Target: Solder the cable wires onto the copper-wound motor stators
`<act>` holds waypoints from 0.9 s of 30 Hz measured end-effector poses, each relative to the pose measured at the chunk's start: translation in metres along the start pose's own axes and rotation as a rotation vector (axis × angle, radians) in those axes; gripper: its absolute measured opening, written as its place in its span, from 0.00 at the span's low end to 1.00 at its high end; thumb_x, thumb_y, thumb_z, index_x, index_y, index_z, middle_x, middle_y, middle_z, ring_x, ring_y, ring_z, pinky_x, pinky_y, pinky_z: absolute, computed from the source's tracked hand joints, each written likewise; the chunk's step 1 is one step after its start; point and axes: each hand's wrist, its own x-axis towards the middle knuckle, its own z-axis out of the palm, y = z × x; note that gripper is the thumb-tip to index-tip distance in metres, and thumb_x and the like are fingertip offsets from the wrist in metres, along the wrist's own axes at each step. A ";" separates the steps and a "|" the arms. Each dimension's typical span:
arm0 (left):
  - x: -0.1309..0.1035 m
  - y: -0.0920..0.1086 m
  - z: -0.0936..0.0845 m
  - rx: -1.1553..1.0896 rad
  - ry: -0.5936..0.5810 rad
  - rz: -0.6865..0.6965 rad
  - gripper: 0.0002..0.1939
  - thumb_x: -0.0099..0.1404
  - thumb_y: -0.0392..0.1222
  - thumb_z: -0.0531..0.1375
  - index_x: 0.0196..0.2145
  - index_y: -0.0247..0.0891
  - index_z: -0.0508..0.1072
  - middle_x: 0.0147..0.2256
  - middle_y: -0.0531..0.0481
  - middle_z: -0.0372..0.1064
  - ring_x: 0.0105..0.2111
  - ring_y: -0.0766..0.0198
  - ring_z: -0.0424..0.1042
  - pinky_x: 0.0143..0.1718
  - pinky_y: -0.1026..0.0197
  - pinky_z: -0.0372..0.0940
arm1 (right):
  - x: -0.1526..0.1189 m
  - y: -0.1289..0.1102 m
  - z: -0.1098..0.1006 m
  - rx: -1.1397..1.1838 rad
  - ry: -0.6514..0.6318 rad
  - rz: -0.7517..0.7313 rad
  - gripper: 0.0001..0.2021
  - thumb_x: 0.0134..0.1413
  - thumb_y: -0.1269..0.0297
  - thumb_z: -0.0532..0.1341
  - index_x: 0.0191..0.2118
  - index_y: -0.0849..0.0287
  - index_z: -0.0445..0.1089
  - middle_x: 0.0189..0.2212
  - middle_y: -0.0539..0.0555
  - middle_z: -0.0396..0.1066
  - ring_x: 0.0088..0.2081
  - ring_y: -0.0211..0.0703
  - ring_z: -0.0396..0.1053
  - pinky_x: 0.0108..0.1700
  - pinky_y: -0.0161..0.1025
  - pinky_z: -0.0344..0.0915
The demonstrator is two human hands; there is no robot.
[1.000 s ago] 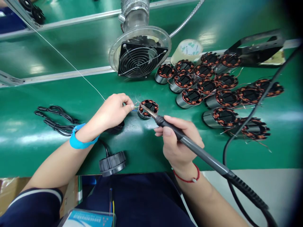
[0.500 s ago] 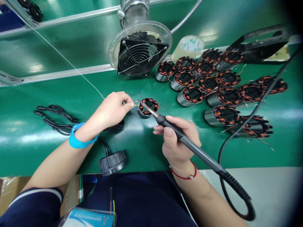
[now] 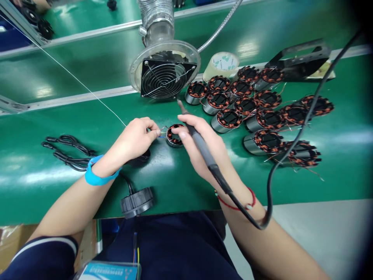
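My left hand point(image 3: 139, 137) pinches thin wires point(image 3: 163, 132) at the left side of a copper-wound stator point(image 3: 174, 137), which sits on the green bench. A thin white strand point(image 3: 96, 96) runs from the upper left down to this hand. In my right hand point(image 3: 204, 146) is a soldering iron point(image 3: 201, 144), its tip pointing up and away, above the bench near the fan. The fingertips of that hand overlap the stator's right edge in view. Beneath my left wrist lies a dark round part point(image 3: 141, 158), partly hidden.
Several stators point(image 3: 247, 105) stand at the right, near a tape roll point(image 3: 223, 64). A fan with a duct point(image 3: 164, 79) hangs behind the stator. Black cables point(image 3: 68, 149) lie left; a ribbed black cap point(image 3: 136, 202) sits at the front edge. The iron's cord point(image 3: 303, 124) loops right.
The soldering iron has swung up and away from the stator's wires, and my right hand has turned with it. My left hand keeps its pinch. The camera view has shifted slightly.
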 end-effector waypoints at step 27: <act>-0.012 0.009 -0.003 -0.079 0.069 0.119 0.09 0.64 0.35 0.54 0.30 0.36 0.74 0.37 0.48 0.73 0.39 0.62 0.72 0.45 0.58 0.66 | -0.007 0.016 0.041 0.027 0.243 -0.096 0.22 0.57 0.70 0.58 0.57 0.53 0.58 0.33 0.47 0.72 0.39 0.42 0.72 0.51 0.49 0.66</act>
